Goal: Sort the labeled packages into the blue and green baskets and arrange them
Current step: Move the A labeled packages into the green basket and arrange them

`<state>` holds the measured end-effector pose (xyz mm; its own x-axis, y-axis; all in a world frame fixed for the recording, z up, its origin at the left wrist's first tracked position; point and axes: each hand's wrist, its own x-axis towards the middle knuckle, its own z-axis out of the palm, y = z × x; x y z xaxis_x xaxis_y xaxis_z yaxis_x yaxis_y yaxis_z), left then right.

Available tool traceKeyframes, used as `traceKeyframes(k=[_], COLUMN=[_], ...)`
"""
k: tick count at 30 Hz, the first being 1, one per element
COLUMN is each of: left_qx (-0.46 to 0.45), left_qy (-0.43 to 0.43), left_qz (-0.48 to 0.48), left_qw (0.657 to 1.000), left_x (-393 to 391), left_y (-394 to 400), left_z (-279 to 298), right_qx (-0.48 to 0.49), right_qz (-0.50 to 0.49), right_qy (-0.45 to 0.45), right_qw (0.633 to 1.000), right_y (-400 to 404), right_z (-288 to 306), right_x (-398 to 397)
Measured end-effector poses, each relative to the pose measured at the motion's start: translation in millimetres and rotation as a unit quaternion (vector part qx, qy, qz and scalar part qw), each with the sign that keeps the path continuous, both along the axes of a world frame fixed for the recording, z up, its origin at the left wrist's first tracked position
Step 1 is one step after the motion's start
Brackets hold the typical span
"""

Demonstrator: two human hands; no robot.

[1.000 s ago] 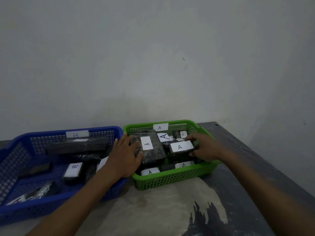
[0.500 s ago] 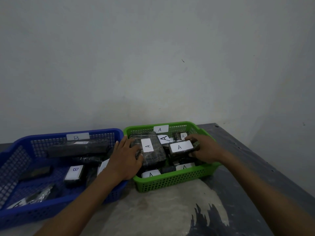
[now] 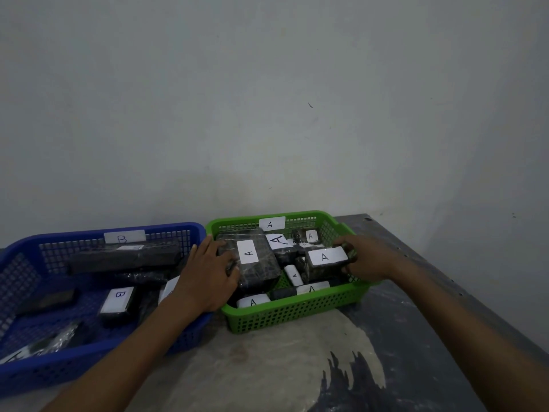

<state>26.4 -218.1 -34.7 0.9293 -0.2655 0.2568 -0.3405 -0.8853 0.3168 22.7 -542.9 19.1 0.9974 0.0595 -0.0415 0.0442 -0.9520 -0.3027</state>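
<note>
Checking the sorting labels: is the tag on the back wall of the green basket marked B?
No, the white tag on the back wall of the green basket reads A; the blue basket carries the B tag.

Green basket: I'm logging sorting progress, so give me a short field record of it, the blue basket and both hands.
green basket: tagged A; holds dark wrapped packages, readable labels all A
blue basket: tagged B; left of and touching the green one; two B labels readable, rest unclear
left hand: gripping the large A package at its left edge
right hand: gripping the small A package at its right end
table: bears both baskets
</note>
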Motion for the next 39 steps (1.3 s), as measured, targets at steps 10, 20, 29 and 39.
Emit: traceKeyframes(k=[10,20,29,39], left_qx=[0.009,0.002,0.007,0.008], left_qy=[-0.006,-0.007,-0.003,-0.009], left_qz=[-0.001,-0.003,-0.002,0.002], left_qw=[1.000,1.000,1.000,1.000], left_x=[2,1,0,-4], left_y=[1,1,0,-3], left_z=[0,0,2,6], right_qx=[-0.030,-0.048,-0.081,0.008], right_qz=[0.011,0.002,0.007,0.038], right_qy=[0.013,-0.007,-0.015,-0.045], right_qw=[0.999,0.999,0.997,0.998], right_y=[5,-11,-16,48], right_z=[7,18,21,9], right_x=[1,-8,-16,10])
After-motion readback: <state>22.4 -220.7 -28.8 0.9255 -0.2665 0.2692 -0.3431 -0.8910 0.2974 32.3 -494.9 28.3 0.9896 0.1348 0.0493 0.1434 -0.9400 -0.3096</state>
